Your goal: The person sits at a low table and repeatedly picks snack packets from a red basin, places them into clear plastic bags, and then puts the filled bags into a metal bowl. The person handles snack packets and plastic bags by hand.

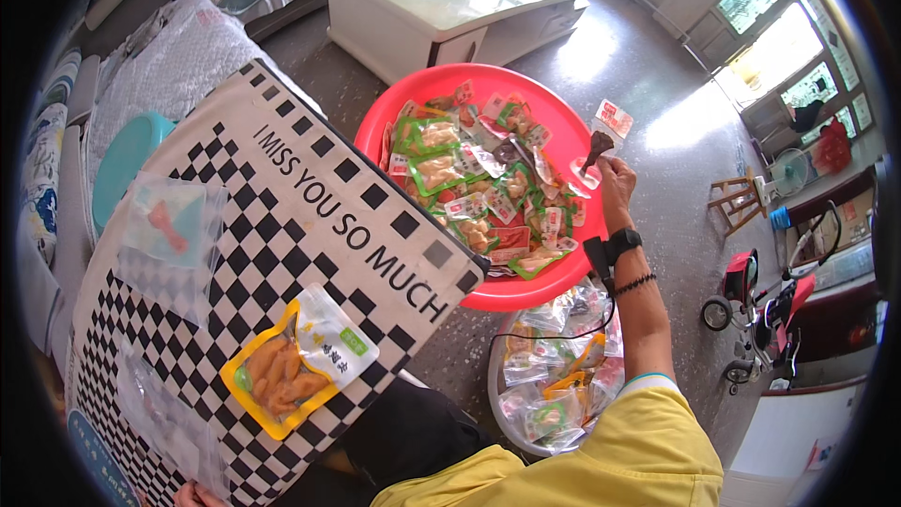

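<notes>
My right hand (616, 179) pinches a clear plastic food packet (614, 120) with dark contents, over the right rim of a red plastic basin (380, 95). Many packaged snacks (436, 172) fill the basin. At the bottom left, my left hand (197, 495) touches the lower end of a clear plastic bag (158, 408) on the checkered cloth (232, 225); its fingers are partly cut off. Also on the cloth lie a yellow-edged food pouch (285, 366) and a clear bag with a small reddish item (169, 232).
Below the red basin stands a grey basin (495, 384) of bagged packets. A white coffee table (394, 0) is beyond, with a covered sofa (169, 49) at left. A teal round stool (123, 162) stands beside the cloth. At right are a wooden stool (735, 204), fan (788, 170) and stroller (767, 310).
</notes>
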Motion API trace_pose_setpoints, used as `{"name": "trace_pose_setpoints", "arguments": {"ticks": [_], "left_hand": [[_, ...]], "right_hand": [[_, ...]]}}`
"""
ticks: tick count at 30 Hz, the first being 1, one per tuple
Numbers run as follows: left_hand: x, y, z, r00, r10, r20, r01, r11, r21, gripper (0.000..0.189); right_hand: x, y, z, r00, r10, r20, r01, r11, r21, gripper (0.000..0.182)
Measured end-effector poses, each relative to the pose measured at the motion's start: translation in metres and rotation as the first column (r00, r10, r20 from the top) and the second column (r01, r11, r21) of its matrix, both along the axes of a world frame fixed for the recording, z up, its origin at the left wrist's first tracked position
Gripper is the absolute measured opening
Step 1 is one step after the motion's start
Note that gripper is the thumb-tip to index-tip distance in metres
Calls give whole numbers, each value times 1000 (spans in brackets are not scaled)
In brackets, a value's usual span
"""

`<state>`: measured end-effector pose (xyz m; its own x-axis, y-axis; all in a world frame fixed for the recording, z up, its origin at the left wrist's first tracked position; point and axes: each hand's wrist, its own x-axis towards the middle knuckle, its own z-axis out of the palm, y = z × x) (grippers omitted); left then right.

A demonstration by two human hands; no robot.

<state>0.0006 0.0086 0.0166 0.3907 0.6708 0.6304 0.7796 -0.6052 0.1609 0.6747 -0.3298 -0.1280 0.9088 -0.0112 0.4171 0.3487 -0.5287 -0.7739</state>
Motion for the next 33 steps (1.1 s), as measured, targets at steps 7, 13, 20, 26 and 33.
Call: {"name": "trace_pose_setpoints", "arguments": {"ticks": [7,13,20,26,33], "left_hand": [[-2,-3,1,999,-37,40,38,999,-12,29],[-19,3,-14,951,-169,258,207,970,-125,11],[-1,-20,13,784,-233,575,416,885,-208,26],[6,-14,18,855,-293,428,341,939,-39,41],[5,-16,9,843,-228,487,345,925,-163,32]], "right_hand": [[-135,24,99,918,332,-218,-200,860,469,10],[-230,36,126,695,700,-165,-459,608,647,11],[-355,99,133,325,897,-301,-545,437,715,8],[-433,147,149,-33,936,-350,-516,284,808,14],[-460,157,141,-106,882,-459,-600,311,737,18]]}}
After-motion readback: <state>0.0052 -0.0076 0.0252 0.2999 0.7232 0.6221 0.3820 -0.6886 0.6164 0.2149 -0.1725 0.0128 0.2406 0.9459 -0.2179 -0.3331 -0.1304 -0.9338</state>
